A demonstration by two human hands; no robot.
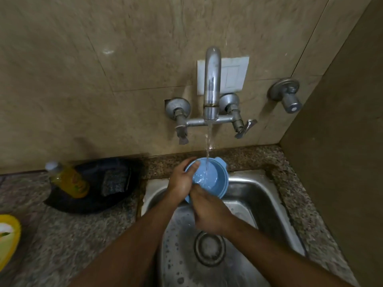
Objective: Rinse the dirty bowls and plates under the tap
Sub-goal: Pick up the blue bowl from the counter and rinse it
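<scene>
1. Right hand, nearest the viewer, cups the near side of the blue bowl; its fingers are hidden, so its grip cannot be judged.
2. Left hand clamps the bowl's left rim, thumb inside.
3. Bowl sits tilted above the sink, directly below the tap, catching the stream.
4. Risk: wet plastic may slip into the sink.
5. Risk: water striking the tilted wall may splash onto the bench left of the sink.
</scene>
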